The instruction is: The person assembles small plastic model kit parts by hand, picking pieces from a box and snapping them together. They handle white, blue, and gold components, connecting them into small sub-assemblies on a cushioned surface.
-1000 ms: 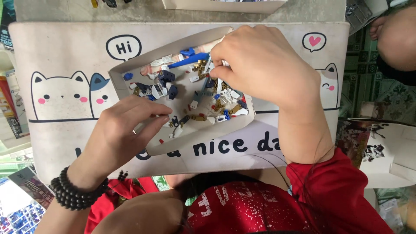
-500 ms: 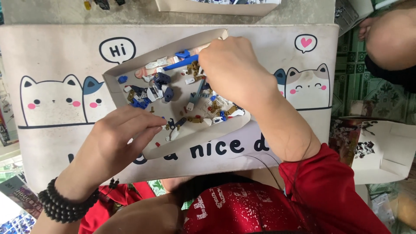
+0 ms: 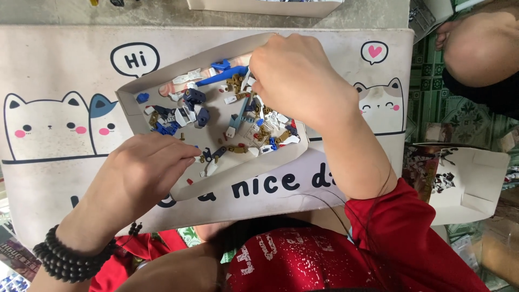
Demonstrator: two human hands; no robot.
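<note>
Shallow white cardboard tray [image 3: 162, 81] lying tilted on cat-print mat [image 3: 65, 65], between both hands. Loose in tray: small building-kit parts [image 3: 238, 116] in white, navy, blue and gold, spread from left-hand fingertips up to right-hand palm; long blue piece [image 3: 221, 75] just left of right-hand knuckles.

Right hand [image 3: 303, 81] curled over tray's upper right corner, fingers bent down among parts. Fingertips hidden under own knuckles; anything pinched there not discernible. Parts under that palm also concealed.

Left hand [image 3: 143, 173] at tray's lower left edge, fingers narrowed and drawn together, tips touching tray floor beside small gold and white pieces. Actual grasp on a piece impossible to confirm. Black bead bracelet [image 3: 67, 259] on left wrist.

Below hands: red printed shirt [image 3: 303, 259], partly cut off by lower frame edge. Right of right forearm: open white box [image 3: 465, 184], apart from mat. Above it, another person's limb [image 3: 481, 48], cut off at corner. Second box [image 3: 265, 5] beyond right hand, mostly out of frame.
</note>
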